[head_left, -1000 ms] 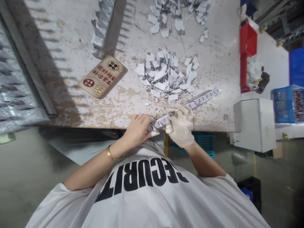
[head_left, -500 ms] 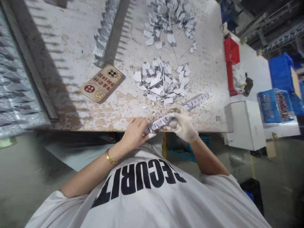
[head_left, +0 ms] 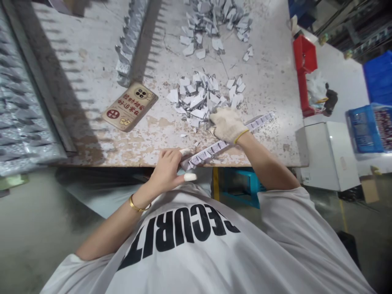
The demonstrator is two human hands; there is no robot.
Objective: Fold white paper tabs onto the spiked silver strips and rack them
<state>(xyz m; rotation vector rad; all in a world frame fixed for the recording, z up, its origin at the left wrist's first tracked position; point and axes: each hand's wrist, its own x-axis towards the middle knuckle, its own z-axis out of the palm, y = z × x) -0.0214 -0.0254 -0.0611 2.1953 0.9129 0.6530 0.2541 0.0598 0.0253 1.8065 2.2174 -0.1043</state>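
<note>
A long narrow strip (head_left: 211, 150) with a row of slots lies slanted along the table's front edge. My left hand (head_left: 167, 169) is at its near left end, with white covers on the thumb and a finger. The fingers curl at that end, while the thumb sticks out below it. My right hand (head_left: 228, 123), in a white knit glove with a yellow cuff, reaches over the strip to the near pile of small white and grey flat pieces (head_left: 199, 96). Its fingers are bent down at the pile's edge; their tips are partly hidden, so what they pinch is unclear.
A second pile of pieces (head_left: 214, 20) lies farther back. To the left are a phone in a printed case (head_left: 130, 107), a silvery toothed strip (head_left: 130, 45) and a metal-edged tray (head_left: 30, 106). Red bins (head_left: 304, 61) and a white box (head_left: 332, 155) stand right.
My right hand has moved from the strip up to the near pile. My left thumb has come away from the strip's end. The view has shifted slightly.
</note>
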